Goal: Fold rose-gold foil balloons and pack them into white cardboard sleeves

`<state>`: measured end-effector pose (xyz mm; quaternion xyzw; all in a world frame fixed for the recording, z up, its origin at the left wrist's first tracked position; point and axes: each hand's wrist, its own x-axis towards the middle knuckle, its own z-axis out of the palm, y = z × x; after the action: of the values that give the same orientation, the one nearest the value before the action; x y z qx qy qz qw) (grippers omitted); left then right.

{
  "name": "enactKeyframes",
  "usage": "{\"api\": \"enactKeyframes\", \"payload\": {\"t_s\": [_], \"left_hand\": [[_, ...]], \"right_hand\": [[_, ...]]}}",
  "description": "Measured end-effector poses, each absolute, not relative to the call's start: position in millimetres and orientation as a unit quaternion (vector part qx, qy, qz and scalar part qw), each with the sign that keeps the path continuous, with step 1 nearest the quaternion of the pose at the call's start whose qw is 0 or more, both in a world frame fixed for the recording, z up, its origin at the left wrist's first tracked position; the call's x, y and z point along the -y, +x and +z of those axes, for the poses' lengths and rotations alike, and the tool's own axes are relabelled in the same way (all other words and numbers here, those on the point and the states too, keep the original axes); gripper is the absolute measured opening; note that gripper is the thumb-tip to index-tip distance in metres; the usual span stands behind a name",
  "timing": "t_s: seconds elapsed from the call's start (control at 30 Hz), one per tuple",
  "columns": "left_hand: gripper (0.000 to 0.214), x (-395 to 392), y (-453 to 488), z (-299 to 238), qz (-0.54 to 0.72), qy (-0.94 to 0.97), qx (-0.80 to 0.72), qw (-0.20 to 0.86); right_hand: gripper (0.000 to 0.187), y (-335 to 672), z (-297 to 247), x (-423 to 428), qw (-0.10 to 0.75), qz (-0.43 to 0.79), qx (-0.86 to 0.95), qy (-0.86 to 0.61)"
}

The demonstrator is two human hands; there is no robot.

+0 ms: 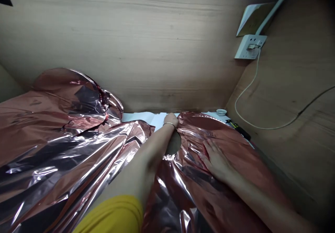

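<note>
Shiny rose-gold foil balloons cover the table. One deflated foil balloon [230, 156] lies flat at the centre right, and my right hand [216, 159] rests on it with fingers stretched out flat. My left hand [171, 119], a thin bracelet on its wrist, reaches to the far edge of that balloon and is closed on the foil there. A crumpled heap of more foil balloons [60, 132] lies to the left of my left arm. A yellow sleeve shows at the bottom.
A wooden wall stands behind and a wooden side panel [295, 97] on the right. A white wall socket [250, 46] hangs there with a white cable [244, 93]. A small white cap [221, 112], a dark tool [239, 128] and white paper [146, 118] lie at the back.
</note>
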<state>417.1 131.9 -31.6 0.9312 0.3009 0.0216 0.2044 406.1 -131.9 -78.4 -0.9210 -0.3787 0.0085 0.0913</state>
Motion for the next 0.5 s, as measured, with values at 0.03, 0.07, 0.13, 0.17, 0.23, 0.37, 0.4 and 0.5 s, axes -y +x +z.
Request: {"api": "enactKeyframes", "payload": {"t_s": [0.03, 0.07, 0.13, 0.17, 0.23, 0.37, 0.4, 0.5], "left_hand": [[0.034, -132.4, 417.2, -30.6, 0.025, 0.934, -0.294, 0.201], [0.033, -131.8, 417.0, -29.1, 0.029, 0.937, -0.285, 0.198], [0.034, -128.2, 415.4, -25.2, 0.039, 0.945, -0.259, 0.197], [0.033, -125.9, 414.2, -23.0, 0.045, 0.948, -0.245, 0.199], [0.033, -122.2, 412.1, -17.8, 0.056, 0.952, -0.215, 0.211], [0.033, -124.7, 413.2, -5.6, 0.081, 0.941, -0.185, 0.271], [0.033, -126.9, 415.3, -2.6, 0.087, 0.933, -0.185, 0.295], [0.031, -131.6, 424.5, 3.6, 0.102, 0.894, -0.209, 0.382]], "right_hand": [[0.067, 405.9, -78.3, 131.7, 0.091, 0.009, 0.376, -0.922], [0.067, 405.7, -77.8, 131.1, 0.087, 0.011, 0.375, -0.923], [0.068, 405.3, -75.1, 128.8, 0.075, 0.021, 0.374, -0.924], [0.068, 404.9, -73.1, 127.2, 0.068, 0.026, 0.376, -0.924], [0.068, 404.0, -68.2, 123.9, 0.055, 0.034, 0.38, -0.923], [0.067, 403.0, -60.0, 118.5, 0.016, 0.042, 0.373, -0.927], [0.066, 403.1, -59.2, 117.9, 0.008, 0.043, 0.369, -0.928], [0.066, 403.8, -59.9, 117.3, 0.007, 0.04, 0.373, -0.927]]}}
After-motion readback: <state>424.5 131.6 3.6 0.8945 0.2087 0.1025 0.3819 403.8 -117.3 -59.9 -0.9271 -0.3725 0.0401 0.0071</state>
